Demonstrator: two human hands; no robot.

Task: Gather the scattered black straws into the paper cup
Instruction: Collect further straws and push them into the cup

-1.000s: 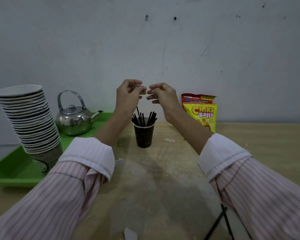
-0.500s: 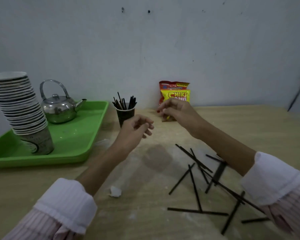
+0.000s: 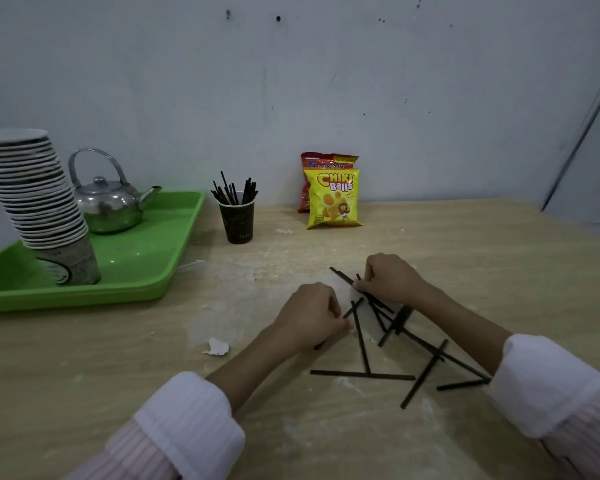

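Note:
A dark paper cup (image 3: 237, 221) stands near the wall with several black straws (image 3: 234, 192) upright in it. Several more black straws (image 3: 362, 375) lie scattered and crossed on the wooden table in front of me. My left hand (image 3: 309, 317) rests on the left side of the pile, fingers pinched on a straw (image 3: 353, 308). My right hand (image 3: 388, 278) is at the far end of the pile, fingers closed on a straw (image 3: 342, 276) that sticks out to the left. Part of the pile is hidden under my right forearm.
A green tray (image 3: 146, 271) at the left holds a tilted stack of paper cups (image 3: 35, 202) and a metal kettle (image 3: 108, 202). Two snack bags (image 3: 333, 197) lean on the wall. A scrap of white paper (image 3: 218, 347) lies near my left wrist.
Both hands have come down from above the cup, back toward me, onto the scattered straws and closed on them. My view has tilted down so the pile is in sight.

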